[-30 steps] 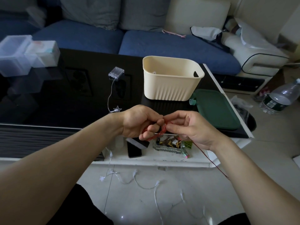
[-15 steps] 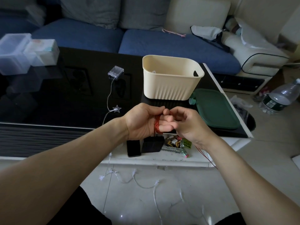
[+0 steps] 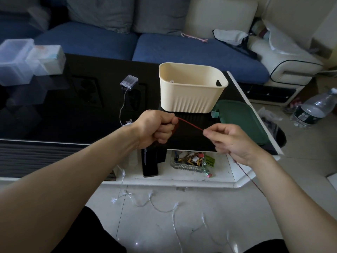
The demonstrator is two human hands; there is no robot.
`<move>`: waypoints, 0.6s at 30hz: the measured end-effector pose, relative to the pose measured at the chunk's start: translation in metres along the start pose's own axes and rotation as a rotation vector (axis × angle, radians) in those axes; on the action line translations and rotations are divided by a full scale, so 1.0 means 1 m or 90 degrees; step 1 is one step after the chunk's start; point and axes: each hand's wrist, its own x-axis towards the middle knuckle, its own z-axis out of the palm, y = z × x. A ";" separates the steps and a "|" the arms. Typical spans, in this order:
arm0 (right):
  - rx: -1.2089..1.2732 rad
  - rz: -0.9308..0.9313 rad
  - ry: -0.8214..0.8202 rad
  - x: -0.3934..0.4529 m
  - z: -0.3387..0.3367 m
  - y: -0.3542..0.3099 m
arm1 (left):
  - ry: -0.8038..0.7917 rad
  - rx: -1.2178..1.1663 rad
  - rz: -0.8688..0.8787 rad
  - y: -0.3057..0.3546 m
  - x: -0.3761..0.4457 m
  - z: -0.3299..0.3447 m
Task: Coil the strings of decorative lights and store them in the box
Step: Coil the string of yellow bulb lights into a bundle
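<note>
- A cream plastic box (image 3: 191, 95) stands open-topped on the glossy black worktop (image 3: 73, 114). Its lower walls are ribbed, its rim is smooth and rounded, and a handle slot is cut in its right end. Something small and pale shows low against its inner back wall; I cannot tell what it is.
- A flat dark-green lid (image 3: 240, 121) lies on the worktop, touching the box's right side.
- My left hand (image 3: 156, 127) is curled into a fist around a small bundle of thin red wire (image 3: 189, 123); the grip is closed tight on it.
- My right hand (image 3: 231, 141) pinches the same red wire between thumb and forefinger. The wire runs taut and straight between my two hands, just in front of the box, then trails down past my right wrist toward the floor.
- A clear plastic battery case (image 3: 129, 82) sits on the worktop left of the box. A thin pale wire leads from it to a small star (image 3: 129, 121) near my left wrist.
- More of that pale string of lights (image 3: 164, 207) lies in loose loops on the white tiled floor.
- A ridged glass dish (image 3: 189, 162) on the white lower shelf holds small mixed items.
- Two frosted clear tubs (image 3: 27, 61) stand at the worktop's far left.
</note>
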 end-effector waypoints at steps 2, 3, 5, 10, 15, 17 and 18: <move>-0.049 0.036 0.002 -0.002 -0.007 0.002 | 0.051 -0.002 0.026 -0.001 0.002 -0.005; -0.085 0.052 0.010 -0.002 -0.010 0.003 | 0.064 -0.019 0.031 -0.001 0.002 -0.007; -0.161 0.067 0.049 -0.003 -0.011 0.004 | 0.070 -0.057 0.034 0.000 0.003 -0.011; -0.317 -0.040 0.131 0.001 0.005 0.007 | 0.047 -0.225 0.045 -0.003 0.002 -0.006; -0.453 -0.064 -0.010 -0.002 0.041 0.004 | 0.088 -0.373 0.064 -0.001 0.004 0.001; -0.484 -0.079 -0.065 -0.006 0.056 0.002 | 0.112 -0.379 0.077 0.001 0.003 0.005; -0.488 -0.089 -0.082 -0.007 0.062 0.002 | 0.116 -0.369 0.085 0.001 0.002 0.008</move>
